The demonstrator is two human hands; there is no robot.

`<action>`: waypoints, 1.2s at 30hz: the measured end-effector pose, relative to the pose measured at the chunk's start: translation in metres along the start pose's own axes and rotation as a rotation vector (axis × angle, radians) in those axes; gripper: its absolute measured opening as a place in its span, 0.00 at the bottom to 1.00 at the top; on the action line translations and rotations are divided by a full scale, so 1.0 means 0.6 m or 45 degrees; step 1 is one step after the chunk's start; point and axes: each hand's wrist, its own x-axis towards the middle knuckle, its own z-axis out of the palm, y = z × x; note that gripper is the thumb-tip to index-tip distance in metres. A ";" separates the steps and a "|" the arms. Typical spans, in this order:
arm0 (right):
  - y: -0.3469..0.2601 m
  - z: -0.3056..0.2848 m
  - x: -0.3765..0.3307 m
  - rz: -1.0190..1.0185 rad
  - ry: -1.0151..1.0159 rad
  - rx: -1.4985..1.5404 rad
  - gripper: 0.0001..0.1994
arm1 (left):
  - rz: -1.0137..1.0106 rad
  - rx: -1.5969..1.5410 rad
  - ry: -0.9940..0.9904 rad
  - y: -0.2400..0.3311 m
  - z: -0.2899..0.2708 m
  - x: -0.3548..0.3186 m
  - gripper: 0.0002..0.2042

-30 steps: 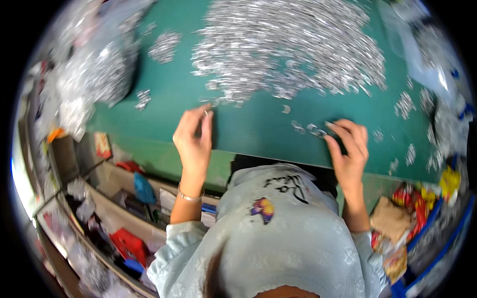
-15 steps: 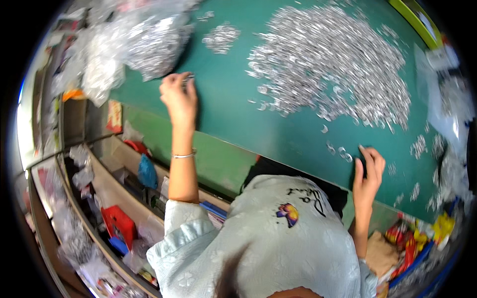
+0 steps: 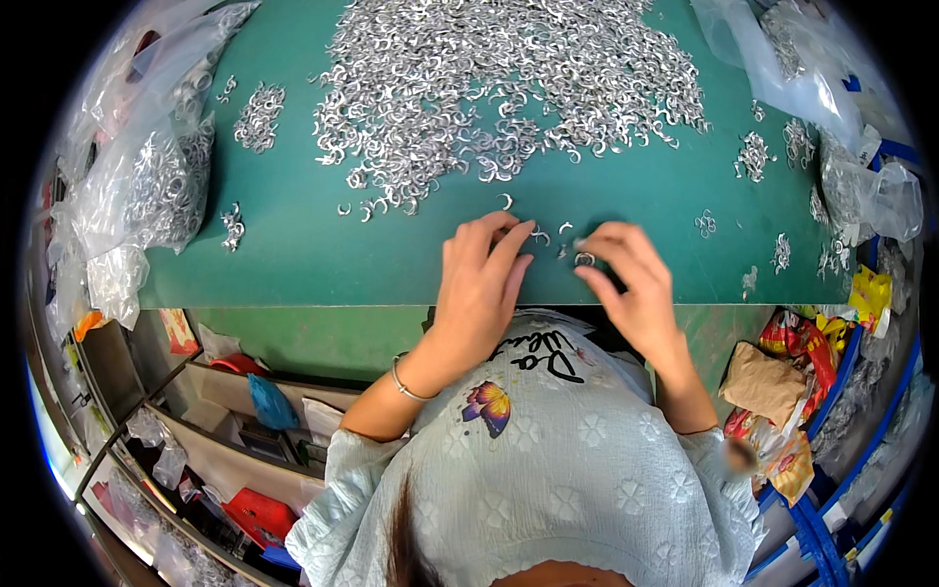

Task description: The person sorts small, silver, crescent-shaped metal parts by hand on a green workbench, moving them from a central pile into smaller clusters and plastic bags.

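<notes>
A large heap of small silver crescent-shaped metal pieces is spread across the green table. Just in front of it, my left hand has its thumb apart from its fingers, and its index fingertip is at a loose crescent piece. My right hand is slightly blurred, fingers and thumb apart around another crescent piece that seems to lie on the table. A third crescent piece lies between the hands. At the left is a small pile of pieces.
A clear plastic bag full of metal pieces stands at the table's left edge. Several small piles and plastic bags line the right side. Below left are open drawers; crumpled packaging lies below right.
My left hand has come from beside the bag to the middle, leaving a small pile there and no longer holding pieces. My right hand is now beside it. The view has turned.
</notes>
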 end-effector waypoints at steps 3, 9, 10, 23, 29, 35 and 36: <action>0.001 -0.023 0.008 0.125 0.142 -0.226 0.20 | 0.000 0.060 -0.054 0.001 0.018 0.000 0.18; -0.010 0.022 0.002 -0.056 -0.073 0.001 0.17 | -0.012 0.010 -0.099 0.001 0.012 -0.007 0.19; -0.013 0.023 0.005 -0.061 -0.096 0.084 0.17 | -0.039 -0.012 -0.074 0.000 0.011 -0.010 0.20; 0.029 0.011 0.034 -0.172 0.157 -0.284 0.09 | 0.037 0.110 -0.061 0.009 0.038 -0.007 0.20; 0.031 -0.014 -0.024 -0.167 0.153 -0.429 0.09 | 0.040 0.128 -0.058 0.019 0.034 -0.002 0.17; 0.050 -0.047 -0.051 -0.053 0.514 -0.445 0.11 | 0.101 0.148 -0.015 0.017 0.051 0.012 0.11; 0.058 -0.066 -0.057 -0.024 0.605 -0.539 0.11 | 0.097 0.162 0.014 0.013 0.048 0.009 0.10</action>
